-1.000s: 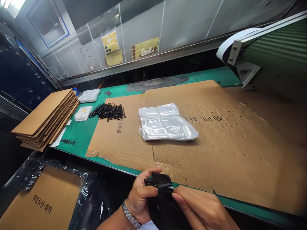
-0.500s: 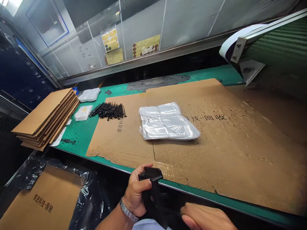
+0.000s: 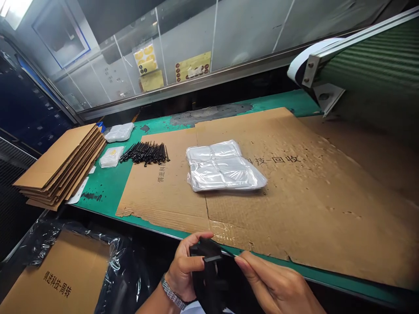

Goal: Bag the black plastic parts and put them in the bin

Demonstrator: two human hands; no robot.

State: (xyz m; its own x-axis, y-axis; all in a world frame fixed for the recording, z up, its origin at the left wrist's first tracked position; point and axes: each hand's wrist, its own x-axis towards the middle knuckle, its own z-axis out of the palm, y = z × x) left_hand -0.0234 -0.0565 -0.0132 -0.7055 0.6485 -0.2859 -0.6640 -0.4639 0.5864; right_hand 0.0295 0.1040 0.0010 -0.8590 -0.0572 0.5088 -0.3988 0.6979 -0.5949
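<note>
Both hands hold a black part point(image 3: 212, 270) just below the table's front edge. My left hand point(image 3: 187, 267), with a metal watch at the wrist, grips the part's left side, thumb on top. My right hand point(image 3: 273, 283) pinches the part's top right end between thumb and forefinger. The lower part of the black piece runs down between my wrists and out of view. On the flat cardboard sheet point(image 3: 294, 196) beyond my hands lies a stack of clear plastic bags point(image 3: 222, 168).
A pile of black cable ties point(image 3: 145, 152) lies left of the bags. Two small white packets point(image 3: 111, 157) and a stack of folded cartons point(image 3: 60, 163) sit at the far left. A green conveyor point(image 3: 366, 74) rises at right. A plastic-lined cardboard box point(image 3: 62, 279) stands below left.
My right hand has come back up from the lower edge to pinch the top of the black part. My left hand has turned the part and lowered it slightly.
</note>
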